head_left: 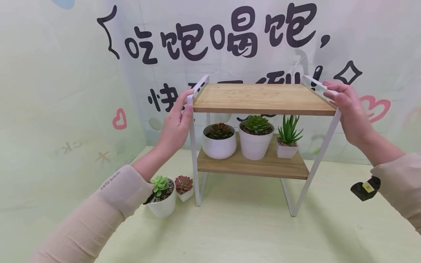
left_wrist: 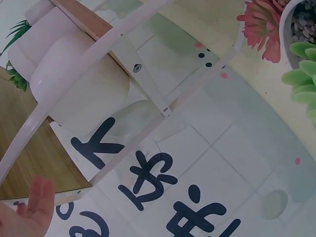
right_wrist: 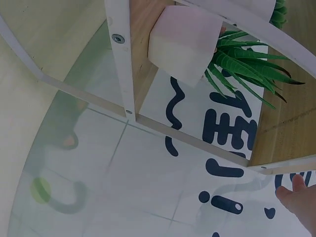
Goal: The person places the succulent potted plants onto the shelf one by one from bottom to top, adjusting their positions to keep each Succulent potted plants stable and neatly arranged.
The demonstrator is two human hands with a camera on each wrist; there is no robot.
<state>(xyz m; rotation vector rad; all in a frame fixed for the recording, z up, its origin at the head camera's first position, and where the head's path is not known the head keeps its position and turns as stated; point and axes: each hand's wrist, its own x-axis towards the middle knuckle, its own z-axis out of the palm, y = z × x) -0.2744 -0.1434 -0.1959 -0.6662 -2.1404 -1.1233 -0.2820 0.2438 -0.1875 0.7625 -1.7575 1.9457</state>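
Head view first, and there it is, upright in the middle: a two-tier shelf of light-brown wooden boards in a white flat-bar metal frame [head_left: 260, 98], over the pale green counter [head_left: 236, 233]. I can't tell whether every foot is bearing. Grain and small dark knots run over the top board, side rails rise above both its ends, and the legs splay as slim loops. My left hand [head_left: 175, 127] pinches the near left corner of the frame, thumb against the post; my right hand [head_left: 352, 112] has its fingers hooked over the opposite rail. On the lower board, a row of three: a rounded white pot with a dark reddish succulent [head_left: 219, 147], a tapered white pot with a green rosette [head_left: 257, 147], a small square white pot with spiky green leaves [head_left: 287, 152]. Down left, a white pot with a bright green succulent [head_left: 163, 205] sits beside a small white pot with a red succulent [head_left: 185, 196].

Over to the left wrist: the frame slants across, a screw head in its crossbar, fingertips at the top board's rail.

Right wrist now: another screw in the white bar, spiky leaves spreading, fingertips close to the rail at the edge.
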